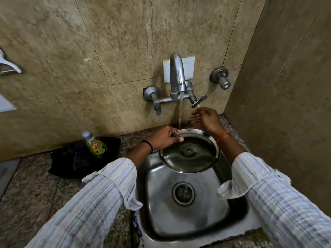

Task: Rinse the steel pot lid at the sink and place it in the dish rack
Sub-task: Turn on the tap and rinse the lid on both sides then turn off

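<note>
Two hands work over the sink (211, 208), both coming out of pale striped sleeves. Going from the left, a small dish-soap bottle (95, 144) with a green and yellow label stands on a black mat (71, 161) on the speckled stone worktop (32, 190); the label's red lettering starts with "Vi", and the rest is too blurred to read. Next, the left hand (163, 138), a black band at its wrist, is closed on the far left rim of the steel pot lid (189, 151), thumb lying across the top and fingers curled underneath. That lid is held above the basin, tilted a little, round and shiny, with a raised rim and a small knob in the middle of a dark, wet-looking face. Water runs in a thin stream from the wall tap (177, 77) down to the lid's back edge. Further right, the right hand (207, 119), an orange thread at its wrist, is loosely open with fingers slightly bent, its fingertips just under the tap's right lever (198, 101); whether they touch it I cannot tell.
</note>
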